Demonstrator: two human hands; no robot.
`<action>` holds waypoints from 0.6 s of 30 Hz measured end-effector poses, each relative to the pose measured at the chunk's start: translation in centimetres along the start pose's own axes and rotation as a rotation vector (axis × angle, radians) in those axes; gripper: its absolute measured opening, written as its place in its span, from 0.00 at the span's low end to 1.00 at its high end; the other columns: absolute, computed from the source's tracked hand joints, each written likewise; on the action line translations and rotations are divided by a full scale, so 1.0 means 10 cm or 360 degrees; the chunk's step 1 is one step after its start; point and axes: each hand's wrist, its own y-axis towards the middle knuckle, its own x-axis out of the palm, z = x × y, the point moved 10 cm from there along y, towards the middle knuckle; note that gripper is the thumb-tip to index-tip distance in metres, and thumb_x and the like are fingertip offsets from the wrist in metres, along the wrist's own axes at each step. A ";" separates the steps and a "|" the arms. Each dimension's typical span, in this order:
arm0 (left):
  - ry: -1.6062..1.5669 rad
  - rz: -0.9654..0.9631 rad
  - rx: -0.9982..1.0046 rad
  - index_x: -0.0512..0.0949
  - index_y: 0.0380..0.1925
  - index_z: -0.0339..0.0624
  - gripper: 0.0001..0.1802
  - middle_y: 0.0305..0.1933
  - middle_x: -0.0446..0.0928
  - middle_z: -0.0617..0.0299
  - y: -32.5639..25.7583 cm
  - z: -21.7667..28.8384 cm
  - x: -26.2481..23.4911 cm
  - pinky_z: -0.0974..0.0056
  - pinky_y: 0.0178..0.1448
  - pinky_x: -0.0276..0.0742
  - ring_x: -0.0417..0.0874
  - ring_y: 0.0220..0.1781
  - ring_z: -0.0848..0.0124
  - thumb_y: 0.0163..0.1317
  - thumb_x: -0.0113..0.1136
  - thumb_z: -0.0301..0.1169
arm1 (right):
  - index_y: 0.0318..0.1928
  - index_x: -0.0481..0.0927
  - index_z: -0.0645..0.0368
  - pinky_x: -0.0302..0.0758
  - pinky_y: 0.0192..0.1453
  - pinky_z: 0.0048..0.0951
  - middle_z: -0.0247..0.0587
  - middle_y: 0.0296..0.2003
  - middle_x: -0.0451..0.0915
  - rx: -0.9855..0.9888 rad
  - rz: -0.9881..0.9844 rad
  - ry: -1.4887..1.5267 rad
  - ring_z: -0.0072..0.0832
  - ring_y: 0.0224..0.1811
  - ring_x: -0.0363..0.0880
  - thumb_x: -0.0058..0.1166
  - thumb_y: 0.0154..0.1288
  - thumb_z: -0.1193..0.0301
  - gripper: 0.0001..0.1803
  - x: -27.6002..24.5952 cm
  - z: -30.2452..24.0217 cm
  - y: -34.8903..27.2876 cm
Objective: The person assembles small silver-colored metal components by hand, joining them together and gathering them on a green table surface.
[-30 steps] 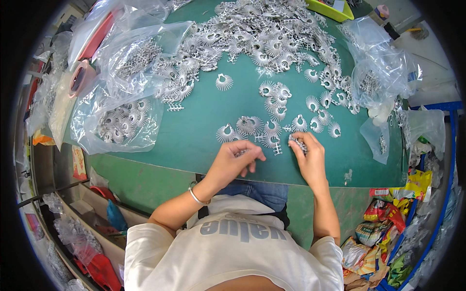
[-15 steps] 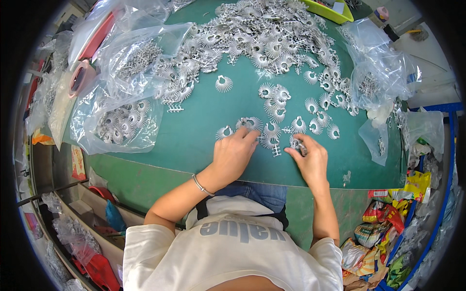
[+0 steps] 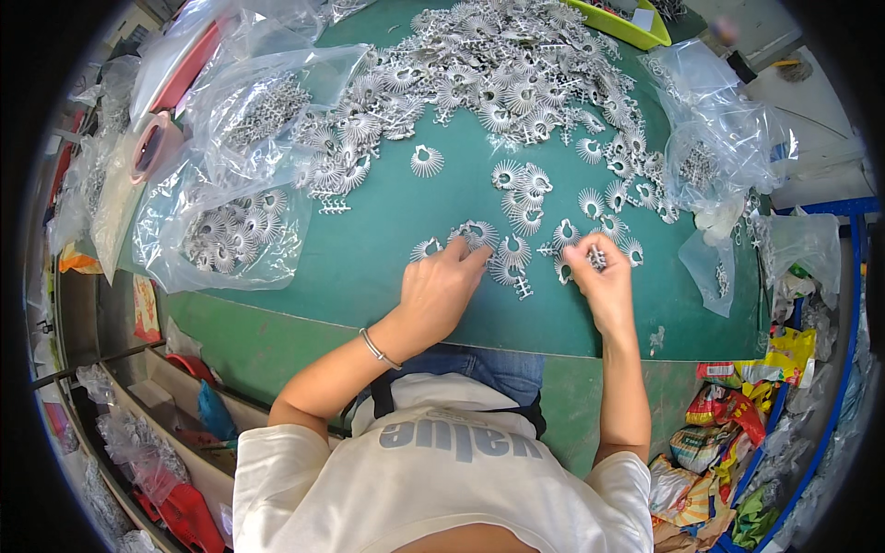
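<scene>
Silver metal fan-shaped pieces, like scallop shells, and fishbone-shaped pieces lie on the green tabletop before me. My left hand rests on the table with its fingers bent and its fingertips on a fan-shaped piece. My right hand is closed, with small fishbone-shaped metal pieces showing between thumb and fingers. Just left of it lies another fan-shaped piece, partly covered. Between the hands are more fan-shaped pieces and one fishbone piece.
A large heap of the same metal pieces spreads over the far side. Clear plastic bags with pieces stand left and right. A yellow-green tray sits at the far edge, and a pink tape roll at left.
My right hand has moved right and slightly away from me, carrying small metal pieces and uncovering a fan-shaped piece. The left hand has stayed almost in place.
</scene>
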 end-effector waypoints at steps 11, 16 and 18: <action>-0.0271 0.0021 -0.0021 0.75 0.34 0.42 0.11 0.30 0.74 0.58 0.06 -0.06 -0.17 0.58 0.26 0.72 0.77 0.24 0.58 0.49 0.61 0.29 | 0.34 0.77 0.63 0.62 0.19 0.19 0.26 0.19 0.67 -0.0091 0.0295 -0.0118 0.13 0.21 0.66 0.51 0.62 0.74 0.05 -0.11 -0.11 0.08; -0.0499 -0.0061 -0.0207 0.76 0.37 0.41 0.14 0.30 0.77 0.56 0.09 -0.25 -0.05 0.59 0.27 0.71 0.76 0.23 0.57 0.49 0.63 0.30 | 0.38 0.75 0.64 0.52 0.13 0.14 0.29 0.16 0.66 0.0460 0.0028 0.1652 0.13 0.16 0.60 0.47 0.63 0.74 0.07 0.15 0.07 0.05; -0.0321 -0.0079 -0.0072 0.76 0.38 0.43 0.14 0.30 0.77 0.56 0.11 -0.12 -0.09 0.58 0.26 0.72 0.77 0.23 0.57 0.50 0.62 0.31 | 0.38 0.75 0.64 0.51 0.12 0.15 0.30 0.16 0.66 0.0504 -0.0020 0.1343 0.14 0.16 0.61 0.48 0.62 0.75 0.06 0.20 0.10 -0.01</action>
